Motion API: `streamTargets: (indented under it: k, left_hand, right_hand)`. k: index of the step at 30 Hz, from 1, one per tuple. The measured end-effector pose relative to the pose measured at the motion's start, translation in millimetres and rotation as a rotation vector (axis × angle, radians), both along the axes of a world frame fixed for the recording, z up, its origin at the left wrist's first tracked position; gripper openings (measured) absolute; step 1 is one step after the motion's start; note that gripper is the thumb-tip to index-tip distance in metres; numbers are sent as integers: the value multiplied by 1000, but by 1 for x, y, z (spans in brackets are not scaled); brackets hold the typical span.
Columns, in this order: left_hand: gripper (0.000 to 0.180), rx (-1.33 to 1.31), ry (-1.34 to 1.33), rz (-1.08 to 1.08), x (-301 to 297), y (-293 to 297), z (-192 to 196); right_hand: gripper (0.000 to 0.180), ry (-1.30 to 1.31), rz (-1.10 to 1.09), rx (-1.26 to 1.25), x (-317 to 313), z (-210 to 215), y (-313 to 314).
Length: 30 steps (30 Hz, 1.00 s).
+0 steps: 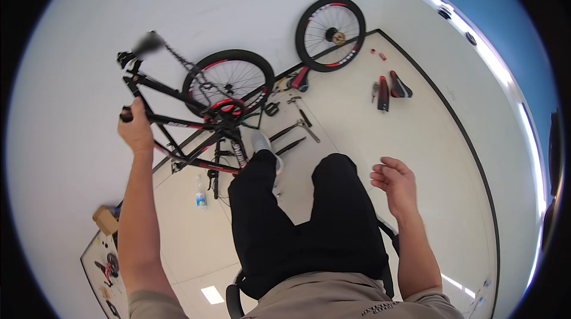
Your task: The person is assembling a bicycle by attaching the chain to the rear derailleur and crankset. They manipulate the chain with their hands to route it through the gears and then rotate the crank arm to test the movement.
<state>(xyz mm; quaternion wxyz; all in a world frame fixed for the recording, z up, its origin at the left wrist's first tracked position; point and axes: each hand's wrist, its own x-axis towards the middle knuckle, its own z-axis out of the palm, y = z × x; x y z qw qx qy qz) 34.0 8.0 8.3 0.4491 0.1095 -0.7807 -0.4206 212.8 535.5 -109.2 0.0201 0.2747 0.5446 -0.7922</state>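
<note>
A black and red bicycle frame (178,121) stands in front of me with one wheel (229,78) still on it and a chain (178,57) swinging up from it, blurred at its end. My left hand (137,129) is raised and closed around a black frame tube near its end. My right hand (395,182) hovers empty over the floor beside my right knee, fingers loosely spread. My legs in black trousers (309,218) stretch out from a chair, one shoe (262,143) near the frame.
A loose wheel (330,33) leans on the wall. Hand tools (300,126), a saddle (398,86) and small red parts (378,54) lie on the pale floor. A water bottle (201,194) stands near the frame; a cardboard box (105,220) sits at left.
</note>
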Motion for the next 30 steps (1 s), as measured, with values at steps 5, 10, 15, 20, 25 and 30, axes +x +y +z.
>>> streamTargets:
  k: [5,10,15,20,25,30]
  left_hand:
    - [32,94,-22,18,3,17,4]
    - [31,110,-44,33,6,19,6]
    - [32,104,-40,4,5,18,5]
    - [32,98,-52,8,8,20,7]
    - [31,115,-47,3,9,23,7]
    - [30,121,-53,-1,9,18,5]
  right_hand:
    - [29,21,64,120,1,-1,0]
    - [29,-15,109,74,-2,11,-6]
    - [29,-45,102,69,-4,13,-7]
    - [29,-50,98,73,-6,12,-7]
    - [28,-36,105,62,-5,6,-6]
    - [28,-40,102,88,-7,11,-6]
